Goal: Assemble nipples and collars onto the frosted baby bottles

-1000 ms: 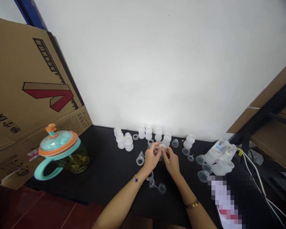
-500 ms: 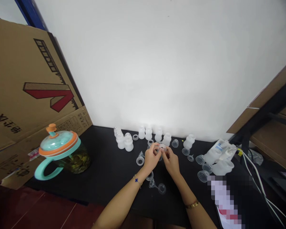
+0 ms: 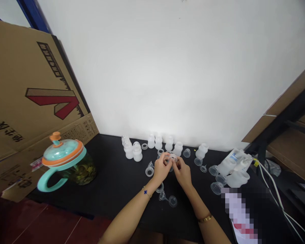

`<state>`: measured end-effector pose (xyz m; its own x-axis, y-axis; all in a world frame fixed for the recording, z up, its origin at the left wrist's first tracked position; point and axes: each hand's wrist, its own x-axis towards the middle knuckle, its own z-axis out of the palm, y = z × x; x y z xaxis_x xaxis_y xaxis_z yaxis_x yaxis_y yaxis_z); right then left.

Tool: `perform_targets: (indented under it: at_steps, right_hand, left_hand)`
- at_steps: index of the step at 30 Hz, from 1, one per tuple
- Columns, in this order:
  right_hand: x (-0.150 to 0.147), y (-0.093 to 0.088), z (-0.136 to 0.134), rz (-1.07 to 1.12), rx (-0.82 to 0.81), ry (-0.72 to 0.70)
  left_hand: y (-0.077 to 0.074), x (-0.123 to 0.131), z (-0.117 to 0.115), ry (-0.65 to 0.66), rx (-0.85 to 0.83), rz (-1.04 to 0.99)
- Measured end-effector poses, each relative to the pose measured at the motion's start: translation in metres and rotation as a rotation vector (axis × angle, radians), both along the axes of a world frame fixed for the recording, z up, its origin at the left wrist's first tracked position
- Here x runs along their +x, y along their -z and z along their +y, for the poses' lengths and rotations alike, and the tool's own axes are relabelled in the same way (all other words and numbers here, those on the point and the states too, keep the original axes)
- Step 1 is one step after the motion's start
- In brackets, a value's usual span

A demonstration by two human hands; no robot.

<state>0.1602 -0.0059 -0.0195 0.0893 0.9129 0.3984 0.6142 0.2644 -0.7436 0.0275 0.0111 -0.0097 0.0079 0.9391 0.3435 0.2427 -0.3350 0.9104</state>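
My left hand (image 3: 162,166) and my right hand (image 3: 182,171) meet at the middle of the black table, both closed on a small translucent bottle collar ring (image 3: 173,156). Fingertips pinch it from either side and partly cover it. Right behind it stands a white bottle (image 3: 178,148). Left of my left hand lies another collar ring (image 3: 149,171) with a clear nipple beside it. Between my forearms are a clear nipple (image 3: 162,195) and a round clear cap (image 3: 173,201). A further ring near my left wrist is partly hidden.
Capped bottles (image 3: 137,152) stand at the left back. Clear domed covers (image 3: 198,161) lie to the right, near a pile of bottles (image 3: 237,178) and white cables (image 3: 271,186). A teal-handled glass pitcher (image 3: 83,169) stands at left by a large cardboard box (image 3: 20,74).
The ring between my fingers has tilted very slightly. Both hands stay in nearly the same place, and the things on the table have not moved.
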Motion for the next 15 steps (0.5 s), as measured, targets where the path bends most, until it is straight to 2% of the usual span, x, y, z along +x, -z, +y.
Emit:
perform_targets:
  at_steps: [15]
  right_hand:
    - [-0.001, -0.0002, 0.0006, -0.042, 0.022, 0.014]
  left_hand:
    - [0.0027, -0.0003, 0.0018, -0.016, -0.003, 0.0]
